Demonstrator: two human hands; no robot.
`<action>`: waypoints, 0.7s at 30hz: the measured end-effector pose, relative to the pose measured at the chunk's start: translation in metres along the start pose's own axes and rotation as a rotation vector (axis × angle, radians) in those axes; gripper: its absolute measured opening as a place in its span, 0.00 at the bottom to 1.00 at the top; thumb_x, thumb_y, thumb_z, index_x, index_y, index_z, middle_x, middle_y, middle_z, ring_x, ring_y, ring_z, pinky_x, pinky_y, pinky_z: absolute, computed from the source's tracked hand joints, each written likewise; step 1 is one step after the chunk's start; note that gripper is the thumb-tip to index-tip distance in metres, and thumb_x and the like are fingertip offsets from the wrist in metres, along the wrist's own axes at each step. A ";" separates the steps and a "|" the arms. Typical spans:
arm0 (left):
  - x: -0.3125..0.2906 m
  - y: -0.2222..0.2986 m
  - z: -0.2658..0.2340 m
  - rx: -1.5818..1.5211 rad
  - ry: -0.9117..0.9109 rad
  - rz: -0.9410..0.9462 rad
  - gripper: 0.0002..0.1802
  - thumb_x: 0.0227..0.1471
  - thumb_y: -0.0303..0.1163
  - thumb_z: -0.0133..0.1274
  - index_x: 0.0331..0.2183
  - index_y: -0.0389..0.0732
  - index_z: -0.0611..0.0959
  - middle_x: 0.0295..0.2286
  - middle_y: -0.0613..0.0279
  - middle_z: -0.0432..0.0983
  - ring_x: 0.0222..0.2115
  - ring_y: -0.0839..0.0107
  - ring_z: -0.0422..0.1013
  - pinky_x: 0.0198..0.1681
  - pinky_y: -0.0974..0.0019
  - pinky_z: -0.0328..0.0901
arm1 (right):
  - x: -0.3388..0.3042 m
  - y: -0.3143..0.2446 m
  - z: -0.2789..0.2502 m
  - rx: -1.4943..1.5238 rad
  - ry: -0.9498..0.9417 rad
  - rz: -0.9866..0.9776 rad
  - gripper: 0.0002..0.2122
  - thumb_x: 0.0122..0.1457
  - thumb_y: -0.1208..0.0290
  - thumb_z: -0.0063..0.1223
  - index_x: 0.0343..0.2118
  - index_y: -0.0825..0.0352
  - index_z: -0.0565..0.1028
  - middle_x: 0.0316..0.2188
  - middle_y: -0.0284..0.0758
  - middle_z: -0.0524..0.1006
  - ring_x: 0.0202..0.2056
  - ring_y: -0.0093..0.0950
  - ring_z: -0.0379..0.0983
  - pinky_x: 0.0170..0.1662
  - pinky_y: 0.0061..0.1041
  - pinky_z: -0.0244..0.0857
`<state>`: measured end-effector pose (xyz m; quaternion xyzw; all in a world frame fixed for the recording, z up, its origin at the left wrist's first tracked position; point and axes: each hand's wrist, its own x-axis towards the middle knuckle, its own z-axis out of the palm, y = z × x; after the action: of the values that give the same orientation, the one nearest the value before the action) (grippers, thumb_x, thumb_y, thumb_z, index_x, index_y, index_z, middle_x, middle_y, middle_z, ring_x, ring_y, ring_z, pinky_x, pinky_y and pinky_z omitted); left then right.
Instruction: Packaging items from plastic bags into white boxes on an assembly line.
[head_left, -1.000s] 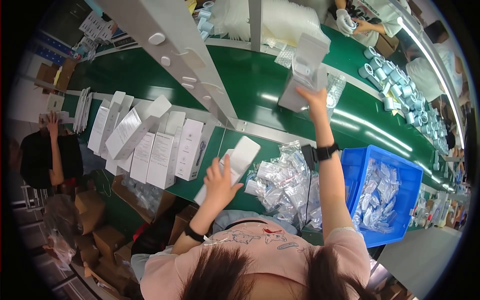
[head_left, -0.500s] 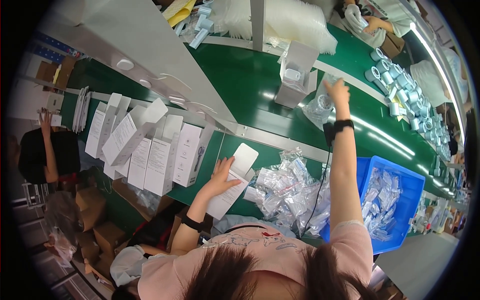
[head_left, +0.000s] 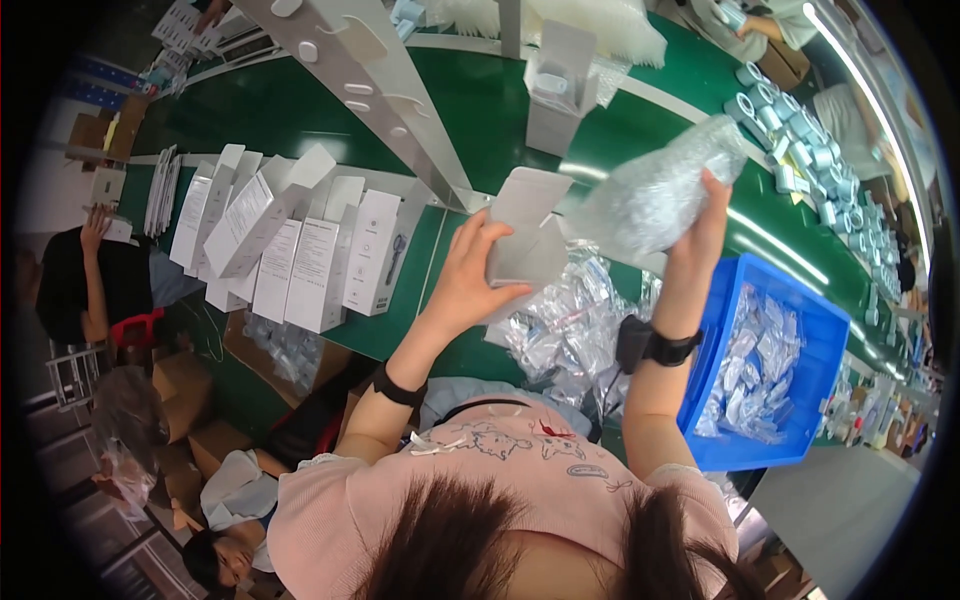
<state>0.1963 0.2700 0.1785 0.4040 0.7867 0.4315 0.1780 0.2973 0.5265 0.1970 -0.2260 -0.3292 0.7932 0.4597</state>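
My left hand [head_left: 468,275] is closed around a white carton [head_left: 525,248] with its lid flap standing up and its top open. In my right hand [head_left: 708,222] is a bubble-wrap pouch [head_left: 655,190], raised just right of the carton's opening; what the pouch contains is blurred. Below the carton, a heap of small clear plastic bags [head_left: 565,325] lies on the green bench. Beyond my hands another open white carton [head_left: 557,100] stands on the green belt, with a pale object inside.
Several white cartons [head_left: 315,270] stand in a group at the left. A blue bin [head_left: 830,375] of clear bags sits at the right. A metal post [head_left: 390,100] rises beyond my left hand. Grey-white cylindrical parts [head_left: 815,165] lie at the far right, and co-workers are nearby.
My right hand has picked up the bubble-wrap pouch from the belt and brought it nearer. My left hand has lifted the carton off the bench and tilted its opening into view.
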 end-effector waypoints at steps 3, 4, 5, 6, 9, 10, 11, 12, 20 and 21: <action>-0.001 0.010 0.018 0.023 0.123 0.114 0.38 0.25 0.33 0.66 0.40 0.37 0.63 0.46 0.44 0.58 0.49 0.52 0.57 0.50 0.61 0.54 | -0.056 0.014 0.052 -0.048 0.071 -0.157 0.27 0.45 0.79 0.50 0.49 0.65 0.55 0.42 0.40 0.64 0.42 0.34 0.64 0.45 0.33 0.61; -0.003 0.014 0.021 0.019 0.105 0.122 0.38 0.25 0.33 0.66 0.40 0.37 0.63 0.46 0.44 0.58 0.49 0.52 0.57 0.50 0.61 0.54 | -0.068 0.018 0.061 -0.135 0.134 -0.272 0.26 0.45 0.79 0.51 0.49 0.65 0.56 0.42 0.39 0.65 0.43 0.35 0.64 0.46 0.34 0.60; -0.006 0.018 0.022 -0.103 0.105 -0.011 0.38 0.26 0.32 0.66 0.40 0.38 0.62 0.46 0.43 0.58 0.49 0.54 0.57 0.49 0.62 0.55 | -0.077 0.023 0.064 -0.139 0.146 -0.278 0.26 0.45 0.79 0.51 0.49 0.65 0.56 0.42 0.39 0.65 0.43 0.35 0.64 0.46 0.34 0.60; -0.007 0.022 0.022 -0.218 0.112 -0.146 0.39 0.26 0.31 0.66 0.39 0.39 0.60 0.46 0.43 0.58 0.49 0.56 0.58 0.49 0.62 0.56 | -0.083 0.031 0.066 -0.346 0.125 -0.476 0.25 0.45 0.79 0.52 0.48 0.65 0.57 0.43 0.39 0.64 0.44 0.35 0.63 0.47 0.34 0.59; -0.014 0.017 0.033 -0.304 0.180 -0.180 0.39 0.26 0.29 0.67 0.38 0.41 0.57 0.47 0.42 0.58 0.48 0.59 0.59 0.48 0.64 0.57 | -0.094 0.039 0.063 -0.767 0.081 -0.870 0.23 0.45 0.79 0.53 0.46 0.66 0.61 0.44 0.39 0.64 0.46 0.35 0.62 0.48 0.35 0.56; -0.015 0.012 0.040 -0.277 0.245 -0.081 0.39 0.27 0.28 0.67 0.36 0.41 0.56 0.47 0.42 0.57 0.48 0.59 0.59 0.48 0.65 0.57 | -0.098 0.038 0.061 -0.902 -0.068 -0.890 0.22 0.44 0.78 0.54 0.45 0.66 0.62 0.43 0.40 0.63 0.46 0.37 0.61 0.49 0.35 0.55; -0.016 0.009 0.042 -0.248 0.312 0.014 0.39 0.27 0.28 0.67 0.35 0.42 0.55 0.47 0.42 0.57 0.47 0.59 0.59 0.48 0.65 0.57 | -0.101 0.038 0.059 -1.033 -0.224 -0.901 0.21 0.44 0.76 0.55 0.44 0.66 0.64 0.43 0.41 0.62 0.47 0.40 0.60 0.49 0.34 0.55; -0.013 0.007 0.041 -0.246 0.310 0.013 0.39 0.27 0.28 0.67 0.35 0.42 0.55 0.47 0.42 0.57 0.47 0.59 0.59 0.48 0.65 0.57 | -0.104 0.038 0.057 -1.162 -0.384 -0.906 0.20 0.43 0.75 0.56 0.42 0.66 0.66 0.43 0.43 0.62 0.47 0.42 0.59 0.49 0.34 0.54; -0.011 -0.035 0.025 -0.330 0.577 0.255 0.38 0.27 0.29 0.67 0.35 0.40 0.56 0.46 0.43 0.57 0.46 0.56 0.60 0.48 0.62 0.56 | -0.075 0.036 -0.040 -1.374 -0.240 -0.425 0.17 0.46 0.71 0.52 0.41 0.68 0.70 0.39 0.44 0.69 0.41 0.38 0.66 0.44 0.30 0.60; -0.015 -0.043 0.028 -0.252 0.493 0.149 0.38 0.27 0.29 0.66 0.36 0.41 0.56 0.47 0.45 0.56 0.46 0.58 0.59 0.48 0.63 0.56 | -0.069 0.047 -0.071 -1.543 -0.295 -0.329 0.18 0.44 0.70 0.54 0.40 0.69 0.69 0.39 0.46 0.68 0.40 0.42 0.66 0.43 0.32 0.61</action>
<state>0.2020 0.2598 0.1262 0.3184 0.7144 0.6231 -0.0021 0.3496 0.4717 0.1177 -0.3214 -0.8711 0.2858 0.2369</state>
